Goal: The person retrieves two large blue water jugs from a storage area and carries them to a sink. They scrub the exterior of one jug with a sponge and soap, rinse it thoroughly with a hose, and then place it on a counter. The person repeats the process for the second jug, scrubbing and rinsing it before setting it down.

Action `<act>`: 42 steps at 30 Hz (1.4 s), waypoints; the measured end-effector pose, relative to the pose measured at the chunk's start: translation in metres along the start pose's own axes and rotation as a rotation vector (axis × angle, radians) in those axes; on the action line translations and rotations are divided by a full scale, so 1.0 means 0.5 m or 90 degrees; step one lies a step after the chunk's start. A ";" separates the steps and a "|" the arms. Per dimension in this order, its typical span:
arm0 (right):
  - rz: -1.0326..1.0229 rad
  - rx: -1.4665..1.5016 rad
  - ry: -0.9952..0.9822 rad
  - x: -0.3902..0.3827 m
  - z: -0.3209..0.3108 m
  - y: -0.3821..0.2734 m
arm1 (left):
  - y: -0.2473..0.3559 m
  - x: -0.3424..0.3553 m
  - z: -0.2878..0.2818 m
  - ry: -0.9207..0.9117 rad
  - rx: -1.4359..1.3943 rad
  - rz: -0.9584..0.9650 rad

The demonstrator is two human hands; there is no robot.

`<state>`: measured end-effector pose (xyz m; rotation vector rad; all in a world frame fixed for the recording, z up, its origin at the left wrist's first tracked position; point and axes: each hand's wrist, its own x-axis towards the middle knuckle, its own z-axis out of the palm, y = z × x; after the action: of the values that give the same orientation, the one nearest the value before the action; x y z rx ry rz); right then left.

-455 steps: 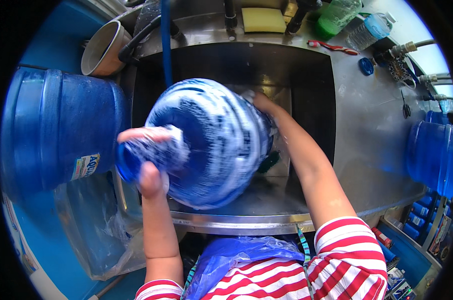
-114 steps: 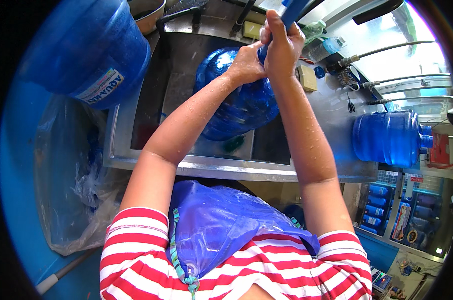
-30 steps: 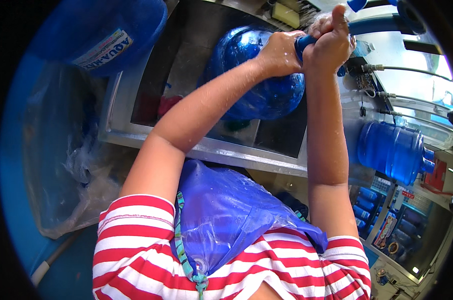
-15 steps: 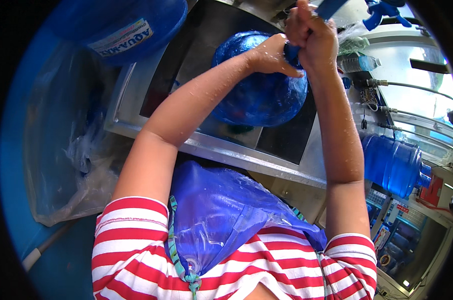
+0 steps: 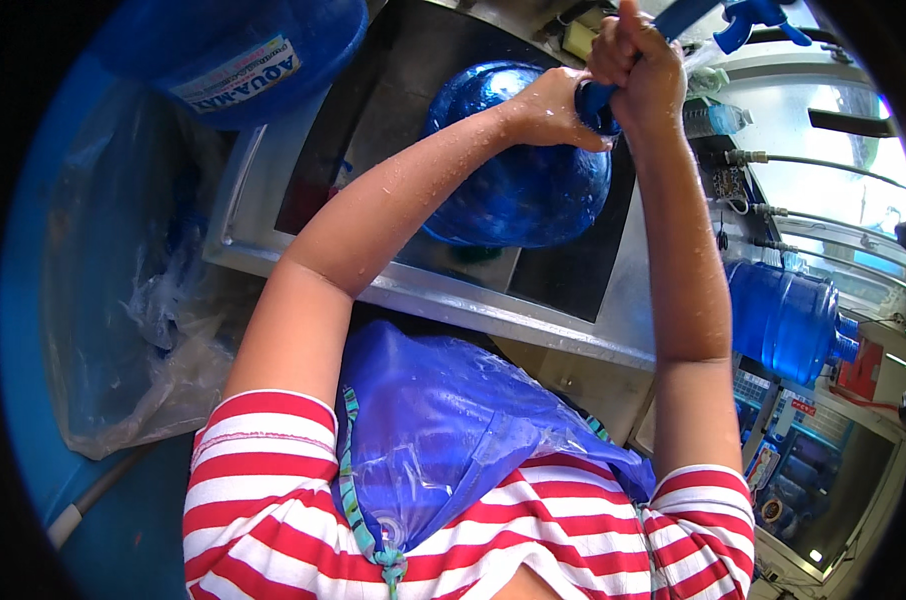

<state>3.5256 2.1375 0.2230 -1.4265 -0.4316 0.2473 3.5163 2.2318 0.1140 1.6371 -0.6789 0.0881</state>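
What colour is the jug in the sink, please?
The jug is blue; the head view shows it best.

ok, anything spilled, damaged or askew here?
Nothing stands out: left hand on the blue jug in the sink, right hand gripping a blue hose. Droplets on the left forearm; no damage or spill visible.

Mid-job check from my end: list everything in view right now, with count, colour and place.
Sink: 1, steel grey, centre
Sink jug: 1, blue, in the sink
Labelled jug: 1, blue, upper left
Side-lying jug: 1, blue, right
Hose: 1, blue, top
Tap-like fitting: 1, blue, upper right
Sponge: 1, yellow, top, partly hidden
Labelled bottle: 1, clear, upper right
Plastic bag: 1, clear, left
Box: 1, red, right
Small background items: count unclear, mixed colours, right
Apron: 1, blue, bottom centre
Striped shirt: 1, red and white, bottom
Left grip: 1, bare, around the sink jug's neck
Right grip: 1, bare, around the hose
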 end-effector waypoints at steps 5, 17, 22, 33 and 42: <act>-0.260 -0.036 0.121 -0.041 0.029 0.032 | -0.011 0.002 0.007 0.090 -0.002 0.073; -0.142 0.044 0.233 -0.018 -0.008 0.029 | 0.023 -0.034 0.133 0.449 0.144 0.034; -0.166 0.112 0.379 -0.065 -0.052 -0.021 | 0.072 -0.053 0.165 0.391 0.237 -0.015; -0.208 0.110 0.231 -0.048 -0.206 -0.336 | 0.036 0.027 0.139 0.412 0.163 0.178; -0.132 -0.004 -0.020 -0.072 -0.138 -0.185 | 0.033 0.026 0.086 0.172 -0.015 0.133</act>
<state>3.5148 2.0477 0.3032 -1.3738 -0.6021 0.1017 3.5055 2.1868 0.1257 1.4923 -0.6376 0.4424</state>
